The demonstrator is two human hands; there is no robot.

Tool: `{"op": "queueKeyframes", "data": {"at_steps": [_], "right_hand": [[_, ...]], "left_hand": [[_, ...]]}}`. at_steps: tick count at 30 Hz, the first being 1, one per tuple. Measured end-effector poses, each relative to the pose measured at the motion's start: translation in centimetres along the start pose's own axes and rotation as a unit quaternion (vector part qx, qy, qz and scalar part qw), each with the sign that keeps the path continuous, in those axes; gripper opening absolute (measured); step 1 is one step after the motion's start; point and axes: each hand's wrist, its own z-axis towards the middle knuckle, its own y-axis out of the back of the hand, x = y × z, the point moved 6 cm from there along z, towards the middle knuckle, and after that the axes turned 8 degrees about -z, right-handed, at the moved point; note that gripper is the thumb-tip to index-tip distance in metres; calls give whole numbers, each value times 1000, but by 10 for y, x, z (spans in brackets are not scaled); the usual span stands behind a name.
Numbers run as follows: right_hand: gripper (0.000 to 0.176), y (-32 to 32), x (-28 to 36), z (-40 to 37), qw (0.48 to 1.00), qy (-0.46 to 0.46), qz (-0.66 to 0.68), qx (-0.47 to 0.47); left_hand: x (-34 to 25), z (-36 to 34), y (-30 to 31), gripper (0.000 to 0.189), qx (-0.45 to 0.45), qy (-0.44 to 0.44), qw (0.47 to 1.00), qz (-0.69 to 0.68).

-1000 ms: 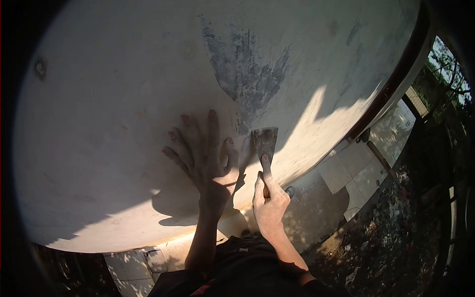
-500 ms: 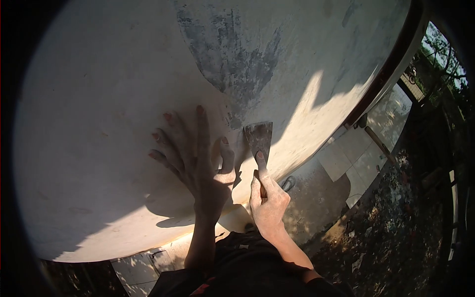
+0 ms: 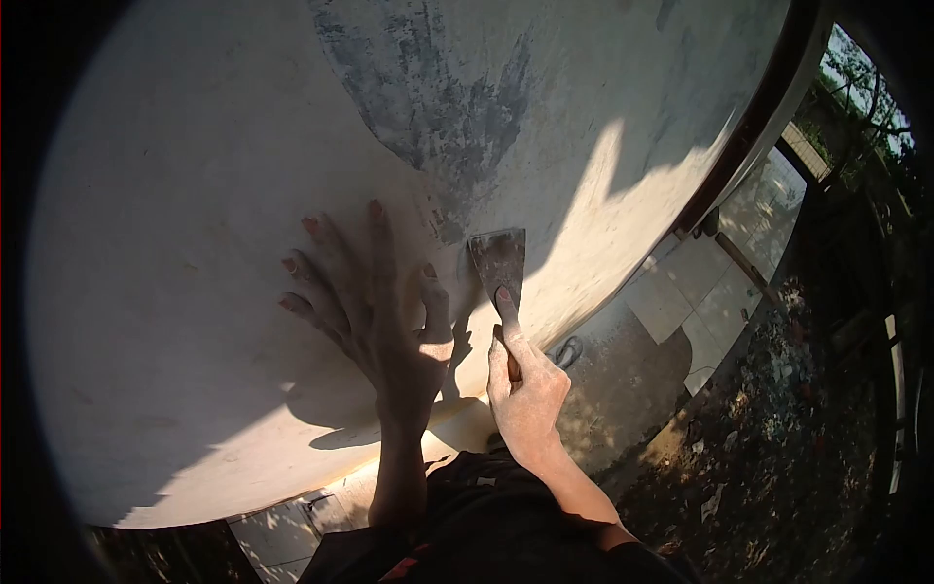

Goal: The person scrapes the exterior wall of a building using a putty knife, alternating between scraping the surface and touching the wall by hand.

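Note:
My left hand [image 3: 384, 331] lies against the large pale curved surface [image 3: 195, 243] with its fingers spread, mostly in shadow. To its right, my right hand [image 3: 530, 389] is closed round the handle of a scraper [image 3: 499, 261], the thumb on the lower part of the blade. The wide edge of the blade points up and rests on or close to the surface. Just above it is a rough grey patch [image 3: 448, 117] that narrows downward. My right fingers hide most of the handle.
A dark rim [image 3: 749, 146] runs along the surface's right side. Beyond it are pale floor tiles [image 3: 686, 273], a wooden stick [image 3: 744, 263] and dark littered ground [image 3: 759, 467]. A small dark rounded object [image 3: 568, 351] shows beside my right hand.
The surface and its grey patch have shifted slightly left and up in the view. Both hands and the scraper also appear a little further left; the grips look the same.

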Motion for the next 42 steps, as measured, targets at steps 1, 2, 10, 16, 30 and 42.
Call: {"op": "queueKeyframes", "data": {"at_steps": [1,2,10,16,30,42], "right_hand": [[51,1,1,-5,1000,-3,0,-1],[50,-1,1,-10,1000,-11,-7,16],[44,-1,-1,-8,1000,-16,13,5],[38,-2,0,-2,999,-32,21,5],[26,-2,-1,-2,998,-48,25,23],[40,-5,-2,-13,999,-32,20,0]], "left_hand": [[0,0,0,59,2,2,1000,1],[1,3,0,59,-1,0,1000,1],[5,-1,-3,60,12,8,1000,14],[4,3,-3,59,12,5,1000,18],[6,0,-1,60,8,1,999,46],[2,5,-1,60,-3,-16,999,50]]}}
